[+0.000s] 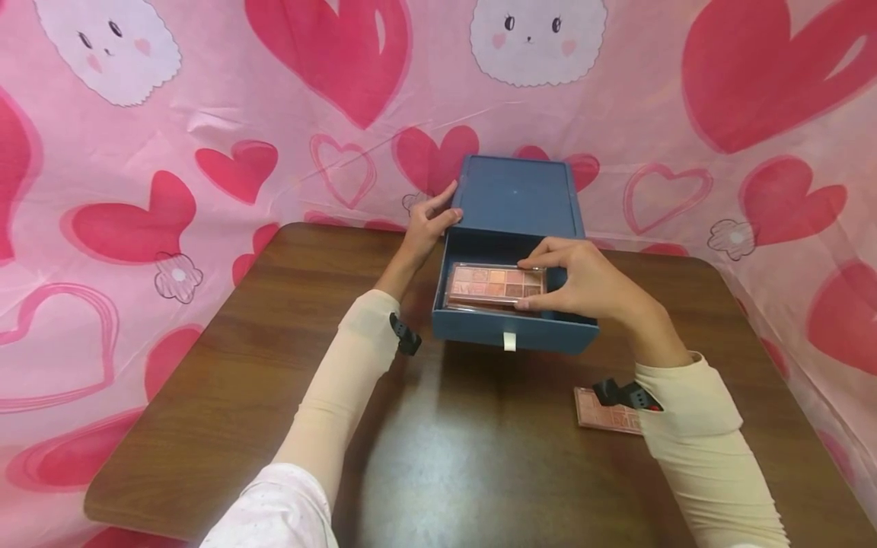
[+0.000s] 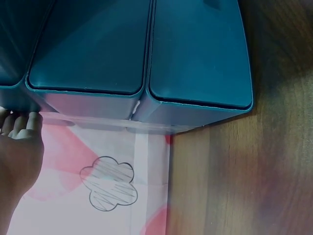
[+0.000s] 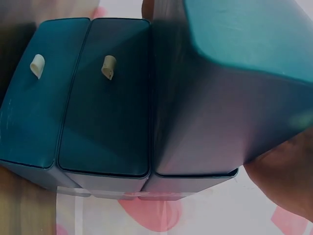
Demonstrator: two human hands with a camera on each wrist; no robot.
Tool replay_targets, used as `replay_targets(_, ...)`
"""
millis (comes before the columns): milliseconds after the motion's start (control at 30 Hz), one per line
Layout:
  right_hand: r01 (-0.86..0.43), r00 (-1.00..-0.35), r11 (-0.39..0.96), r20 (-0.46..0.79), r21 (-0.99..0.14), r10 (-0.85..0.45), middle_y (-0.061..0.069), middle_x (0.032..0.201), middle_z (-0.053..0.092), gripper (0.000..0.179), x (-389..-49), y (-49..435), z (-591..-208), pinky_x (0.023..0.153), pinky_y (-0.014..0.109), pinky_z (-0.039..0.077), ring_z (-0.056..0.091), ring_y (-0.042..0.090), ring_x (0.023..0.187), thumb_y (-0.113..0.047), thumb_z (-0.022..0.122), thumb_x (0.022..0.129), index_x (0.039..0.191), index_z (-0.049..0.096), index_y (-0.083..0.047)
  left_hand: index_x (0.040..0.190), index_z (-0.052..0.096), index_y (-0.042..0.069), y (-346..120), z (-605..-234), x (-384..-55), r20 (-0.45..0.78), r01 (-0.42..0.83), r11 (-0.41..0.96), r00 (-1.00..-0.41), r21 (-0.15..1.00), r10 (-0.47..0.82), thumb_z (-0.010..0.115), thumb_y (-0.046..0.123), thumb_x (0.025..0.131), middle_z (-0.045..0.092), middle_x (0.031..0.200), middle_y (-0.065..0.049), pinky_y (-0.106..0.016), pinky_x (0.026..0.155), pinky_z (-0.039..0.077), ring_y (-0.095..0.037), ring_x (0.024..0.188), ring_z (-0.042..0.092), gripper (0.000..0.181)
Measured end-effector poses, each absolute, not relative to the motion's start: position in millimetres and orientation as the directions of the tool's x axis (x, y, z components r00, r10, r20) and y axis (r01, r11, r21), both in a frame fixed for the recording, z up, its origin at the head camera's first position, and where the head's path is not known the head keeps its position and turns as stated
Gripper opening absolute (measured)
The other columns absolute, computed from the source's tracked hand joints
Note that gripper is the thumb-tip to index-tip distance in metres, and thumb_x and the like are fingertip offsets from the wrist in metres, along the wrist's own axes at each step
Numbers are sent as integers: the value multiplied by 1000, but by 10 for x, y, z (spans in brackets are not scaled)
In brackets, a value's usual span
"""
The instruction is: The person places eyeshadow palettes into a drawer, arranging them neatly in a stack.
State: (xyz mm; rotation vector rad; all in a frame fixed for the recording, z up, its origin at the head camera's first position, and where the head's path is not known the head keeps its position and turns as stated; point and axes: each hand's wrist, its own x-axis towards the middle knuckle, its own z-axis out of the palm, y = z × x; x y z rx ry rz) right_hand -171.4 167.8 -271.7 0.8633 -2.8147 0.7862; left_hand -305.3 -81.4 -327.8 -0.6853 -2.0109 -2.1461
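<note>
An eyeshadow palette (image 1: 495, 283) with a clear cover and rows of pink and brown pans is inside the pulled-out top drawer (image 1: 473, 326) of a blue drawer unit (image 1: 517, 194). My right hand (image 1: 582, 278) pinches the palette's right end, thumb at the near edge and fingers at the far edge. Another clear edge shows just below its front. My left hand (image 1: 430, 221) rests against the unit's upper left side, its fingertips touching the wall in the left wrist view. The right wrist view hides the palette behind the drawer; part of the right hand (image 3: 288, 171) shows beyond it.
A second palette (image 1: 603, 412) lies on the brown wooden table (image 1: 288, 365), partly covered by the right wrist strap. Lower drawers (image 3: 105, 132) with cream pull tabs are closed. A pink heart-patterned cloth (image 1: 226, 114) hangs right behind the unit.
</note>
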Motion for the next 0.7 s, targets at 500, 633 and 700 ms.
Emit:
replay_targets(500,-513,-851,693,405,-507,-334,7,118,70,39,-1547,1820,-2828,95,32,53,59,16,113,-16,77,82,120,70,-12,142,50,8,-799,-3287,-3039,381,371,-88,-903,924,198,59,14,85,60,132,-26,-13,81,50,-1,89,59,58)
replay_targets(633,-569,-796,602,561,-561,-229,10,113,71,35,-1414,1936,-2938,94,10,43,57,-2,110,-2,75,80,113,73,-9,142,50,10,-794,-3289,-3035,379,373,-68,-908,925,179,59,16,84,64,123,-29,-14,79,49,0,85,60,58)
replay_targets(700,-613,-756,543,627,-574,-189,11,112,70,33,-1347,1996,-3004,99,8,40,57,-5,112,6,74,78,110,73,-4,142,50,10,-789,-3292,-3036,385,377,-74,-906,923,177,59,16,84,64,123,-29,-14,79,49,1,85,60,59)
